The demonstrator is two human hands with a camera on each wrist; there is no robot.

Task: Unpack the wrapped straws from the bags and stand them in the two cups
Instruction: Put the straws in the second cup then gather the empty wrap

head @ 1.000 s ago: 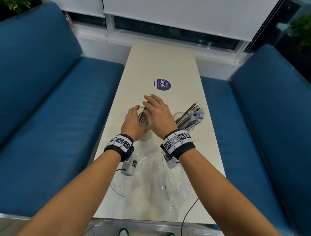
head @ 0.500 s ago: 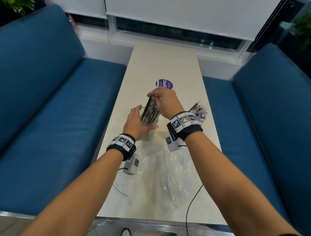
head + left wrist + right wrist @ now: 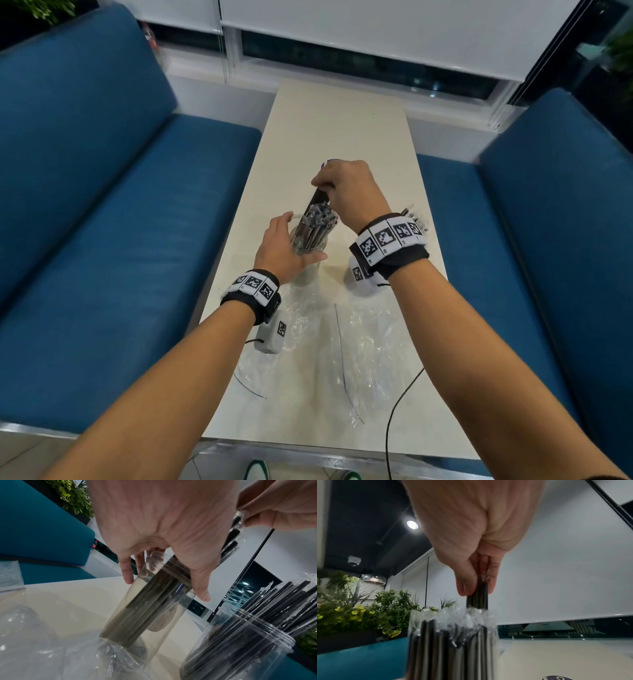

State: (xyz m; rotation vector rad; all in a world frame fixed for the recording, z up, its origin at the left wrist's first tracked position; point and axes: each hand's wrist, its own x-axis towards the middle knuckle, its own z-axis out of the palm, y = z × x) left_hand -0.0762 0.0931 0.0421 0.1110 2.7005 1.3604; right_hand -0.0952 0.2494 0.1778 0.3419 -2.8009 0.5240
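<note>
My left hand [image 3: 287, 244] grips a clear plastic cup [image 3: 310, 244] near the middle of the table; it is tilted in the left wrist view, where the cup [image 3: 150, 609] is packed with black wrapped straws [image 3: 317, 224]. Above it my right hand [image 3: 337, 190] pinches the tops of a few straws [image 3: 477, 596], raised higher than the rest of the bundle [image 3: 450, 642]. A second clear cup [image 3: 240, 646], also full of wrapped straws [image 3: 415, 218], stands to the right, mostly hidden behind my right wrist in the head view.
Two flattened clear bags [image 3: 301, 335] [image 3: 371, 349] lie on the cream table [image 3: 339, 123] near me. A black cable [image 3: 394, 411] runs off the front edge. Blue benches [image 3: 120, 222] [image 3: 548, 222] flank the table. The far half holds only a purple sticker [image 3: 324, 164].
My right hand went from lying over the cup to pinching a few straws and lifting them up and away from me. The left hand kept its hold on the cup.
</note>
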